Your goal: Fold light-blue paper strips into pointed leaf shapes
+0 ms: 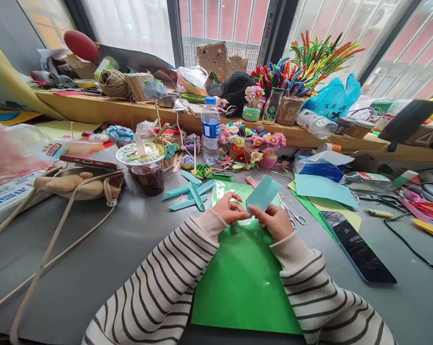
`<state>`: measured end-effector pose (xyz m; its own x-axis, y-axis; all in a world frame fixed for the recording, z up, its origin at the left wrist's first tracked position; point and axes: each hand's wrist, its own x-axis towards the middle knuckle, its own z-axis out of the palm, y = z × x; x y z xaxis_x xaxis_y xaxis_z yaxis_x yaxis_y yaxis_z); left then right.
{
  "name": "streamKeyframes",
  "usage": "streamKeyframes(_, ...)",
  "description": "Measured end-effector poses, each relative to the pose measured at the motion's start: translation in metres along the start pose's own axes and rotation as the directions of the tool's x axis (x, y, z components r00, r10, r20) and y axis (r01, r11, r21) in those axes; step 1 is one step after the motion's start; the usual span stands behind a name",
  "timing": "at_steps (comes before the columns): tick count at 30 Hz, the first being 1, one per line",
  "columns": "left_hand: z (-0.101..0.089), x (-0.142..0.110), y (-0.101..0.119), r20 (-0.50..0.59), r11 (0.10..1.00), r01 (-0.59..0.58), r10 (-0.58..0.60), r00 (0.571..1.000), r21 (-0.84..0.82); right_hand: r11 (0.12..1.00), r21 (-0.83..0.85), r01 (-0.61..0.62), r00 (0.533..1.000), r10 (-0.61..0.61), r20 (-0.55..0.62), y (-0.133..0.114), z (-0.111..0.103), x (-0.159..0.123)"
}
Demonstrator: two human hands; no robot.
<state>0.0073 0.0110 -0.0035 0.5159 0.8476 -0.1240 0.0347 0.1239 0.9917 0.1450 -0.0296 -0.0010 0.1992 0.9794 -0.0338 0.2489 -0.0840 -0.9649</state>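
Observation:
A folded piece of light blue paper (263, 192) is raised over the table's middle. My right hand (276, 220) pinches its lower edge between thumb and fingers. At the paper's lower left corner, my left hand (231, 208) has its fingers closed, with the exact contact partly hidden. Beneath both hands lies a glossy green sheet (247, 282). Several folded light blue strips (193, 192) are piled left of the hands. Small scissors (296, 215) rest just right of my right hand.
A lidded cup of dark drink (148, 172) and a pouch (82, 184) stand left. A water bottle (210, 132) is behind the hands, beside crafted flowers (252, 141). At right lie a phone (358, 247), coloured paper (326, 190) and a black cable (410, 244).

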Motion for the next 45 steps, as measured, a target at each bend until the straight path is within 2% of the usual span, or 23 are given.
streamKeyframes(11, 0.0, 0.0001, -0.0019, -0.003, 0.998, -0.002, 0.002, 1.0, -0.067, 0.998, 0.066, 0.007, 1.0, -0.007, 0.001, 0.0067, 0.0005, 0.0018)
streamKeyframes(16, 0.0005, -0.0004, 0.0011, 0.054, 0.998, 0.013, -0.009, 0.999, -0.067, 0.998, 0.045, 0.046, 0.999, -0.047, 0.02, 0.0021, -0.0036, 0.0008)
streamKeyframes(23, 0.0011, -0.0025, 0.0068, -0.074, 0.998, -0.022, 0.018, 0.997, -0.051, 0.999, 0.005, 0.047, 0.979, -0.047, 0.196, -0.0007, -0.0044, -0.0001)
streamKeyframes(28, 0.0002, -0.0029, 0.0045, -0.112, 0.999, -0.019, 0.016, 0.994, -0.031, 0.999, 0.023, 0.031, 0.988, -0.034, 0.154, -0.001, -0.0047, -0.0004)
streamKeyframes(33, -0.0015, -0.0006, 0.0006, -0.185, 0.978, -0.026, -0.012, 0.983, -0.205, 0.998, 0.066, 0.0, 0.988, -0.011, 0.154, -0.0014, -0.0032, -0.0003)
streamKeyframes(37, -0.0007, -0.0004, 0.0006, -0.166, 0.971, -0.024, -0.017, 0.986, -0.239, 0.996, 0.079, 0.047, 0.988, -0.058, 0.143, 0.0006, -0.0022, 0.0)
streamKeyframes(45, 0.0015, -0.0008, 0.0069, -0.124, 0.984, 0.034, -0.056, 0.991, -0.174, 0.984, -0.022, 0.176, 0.972, -0.17, 0.164, 0.0023, -0.0023, -0.0008)
